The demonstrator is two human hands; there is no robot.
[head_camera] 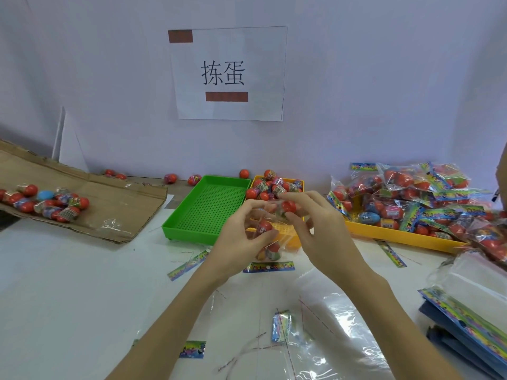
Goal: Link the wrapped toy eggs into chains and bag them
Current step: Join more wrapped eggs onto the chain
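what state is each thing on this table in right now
green perforated plastic tray: empty, flat on table
small yellow plastic tray: part filled with wrapped red toy eggs
long yellow plastic tray: piled with filled clear bags
left hand: gripping an egg chain
right hand: pinching the chain's top egg

Left hand (241,237), right hand (315,229): curled, pinching fingers

Two hands (241,237) (315,229); one green tray (208,209); two yellow trays (285,231) (397,237); one wall sign (229,74).
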